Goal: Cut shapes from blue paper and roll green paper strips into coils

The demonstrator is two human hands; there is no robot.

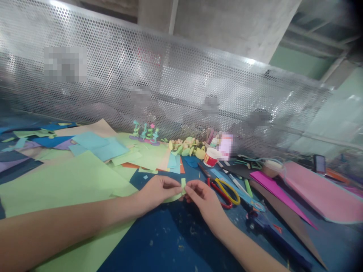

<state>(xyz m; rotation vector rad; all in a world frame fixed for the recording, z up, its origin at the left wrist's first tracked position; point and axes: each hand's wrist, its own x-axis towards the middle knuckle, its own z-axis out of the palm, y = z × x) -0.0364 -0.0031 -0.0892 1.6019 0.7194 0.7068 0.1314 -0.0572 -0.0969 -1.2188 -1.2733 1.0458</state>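
Pinched by left hand (pixel 160 190) and right hand (pixel 203 196), a pale-green paper strip (pixel 183 183) sits well in from the far edge of the desk (pixel 167 241); probably light, flexible, easily creased, best held gently by its ends.

Craft workshop: colored sheets (pixel 76 181), scissors (pixel 217 183), perforated screen (pixel 119 64).

Illumination is moderate and diffuse; glare spots mark the upper edge of the perforated metal panel (pixel 113 68); a soft shadow falls on the blue tabletop (pixel 153 238) beside the right hand (pixel 202 198); fine detail is blurred; right-hand corners darken.
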